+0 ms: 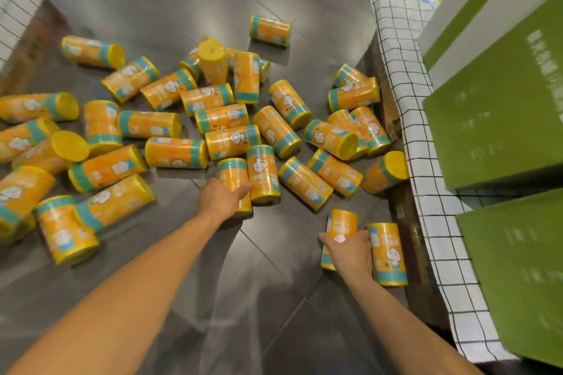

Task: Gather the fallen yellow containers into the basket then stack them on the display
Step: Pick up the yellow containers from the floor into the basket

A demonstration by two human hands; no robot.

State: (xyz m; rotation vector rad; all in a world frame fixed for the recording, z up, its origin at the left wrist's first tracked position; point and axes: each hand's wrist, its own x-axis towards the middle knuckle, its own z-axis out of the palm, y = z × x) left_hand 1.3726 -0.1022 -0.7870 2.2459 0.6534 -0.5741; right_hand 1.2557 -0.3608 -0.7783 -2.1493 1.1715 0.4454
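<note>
— Where are our fingers?
— Our left hand (221, 198) curls over a shrink-wrapped yellow canister (232, 173) lying mid-floor; its fingertips are hidden. Our right hand (350, 253) clasps a second canister (342, 222), thumb and fingers wrapped round it, just beside a third canister (388, 253).
— And beyond?
— Dozens of fallen canisters (176, 152), round with flat yellow lids, litter the glossy grey tiled floor (274, 298). Labels carry teal bands and a white cartoon figure. Along its right edge, a white grid-checked cloth (426, 207) drapes under matte green boxes (493, 119).
</note>
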